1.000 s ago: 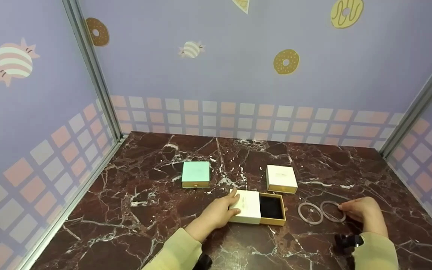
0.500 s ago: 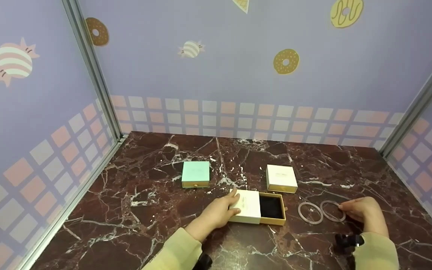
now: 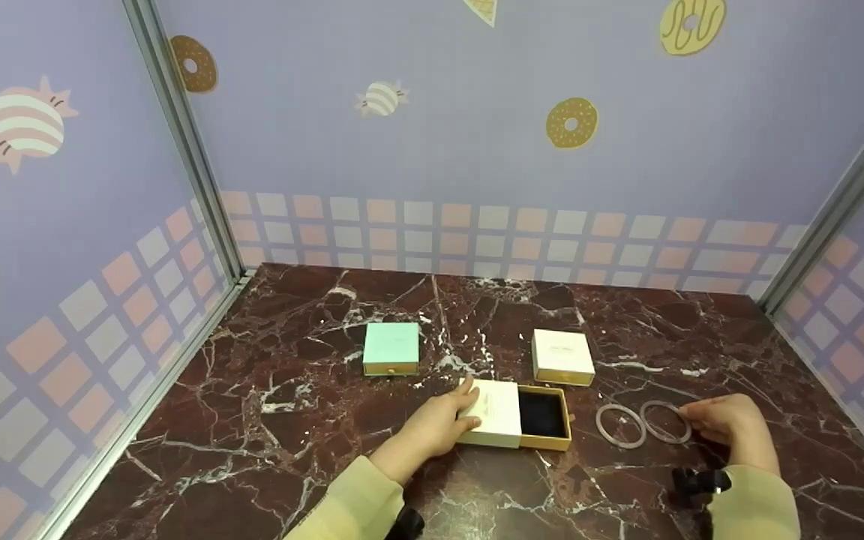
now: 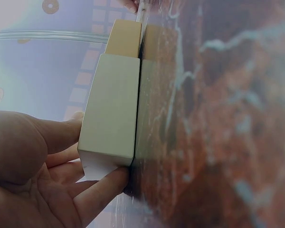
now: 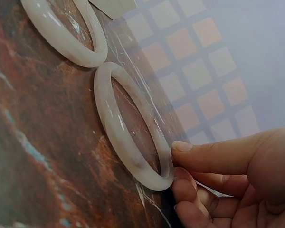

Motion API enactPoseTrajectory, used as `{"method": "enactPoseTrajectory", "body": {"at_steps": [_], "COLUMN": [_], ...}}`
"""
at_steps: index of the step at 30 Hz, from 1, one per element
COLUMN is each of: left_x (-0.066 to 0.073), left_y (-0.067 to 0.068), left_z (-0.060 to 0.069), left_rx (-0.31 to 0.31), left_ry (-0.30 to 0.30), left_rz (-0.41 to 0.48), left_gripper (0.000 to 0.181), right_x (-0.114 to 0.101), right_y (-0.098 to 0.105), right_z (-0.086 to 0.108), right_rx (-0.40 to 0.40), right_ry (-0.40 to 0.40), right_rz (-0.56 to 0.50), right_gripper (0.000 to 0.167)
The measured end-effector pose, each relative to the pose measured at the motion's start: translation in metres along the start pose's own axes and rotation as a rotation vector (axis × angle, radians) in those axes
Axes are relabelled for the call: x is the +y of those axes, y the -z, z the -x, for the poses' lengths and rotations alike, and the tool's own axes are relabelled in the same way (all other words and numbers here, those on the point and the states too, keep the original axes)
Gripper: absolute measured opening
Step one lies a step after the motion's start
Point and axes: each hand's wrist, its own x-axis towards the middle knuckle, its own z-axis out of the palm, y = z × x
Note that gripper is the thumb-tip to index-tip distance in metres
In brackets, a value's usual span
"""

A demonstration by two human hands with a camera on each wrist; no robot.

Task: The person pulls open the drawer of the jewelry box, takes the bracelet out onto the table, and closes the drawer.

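Your left hand clamps its fingers on the cream rectangular box, gold drawer jutting rightward; your right hand pinches the rightmost glossy pale bangle beside a matching bangle, all on dark-red marbled tabletop.

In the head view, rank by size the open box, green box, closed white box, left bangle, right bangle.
1. Open box
2. Closed white box and green box, too alike to rank
3. Left bangle and right bangle, also alike
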Motion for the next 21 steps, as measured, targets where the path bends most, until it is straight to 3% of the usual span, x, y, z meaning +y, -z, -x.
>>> {"method": "enactPoseTrajectory", "body": {"at_steps": [21], "left_x": [-0.0002], "left_y": [-0.0002], "left_z": [-0.0004], "left_rx": [0.015], "left_ry": [-0.013], "left_rz": [-0.019], "left_gripper": [0.056], "right_x": [-0.0038], "right_y": [0.0021], "right_z": [-0.0008], "right_rx": [0.040], "right_ry": [0.009], "right_rz": [0.030], "right_gripper": [0.022]}}
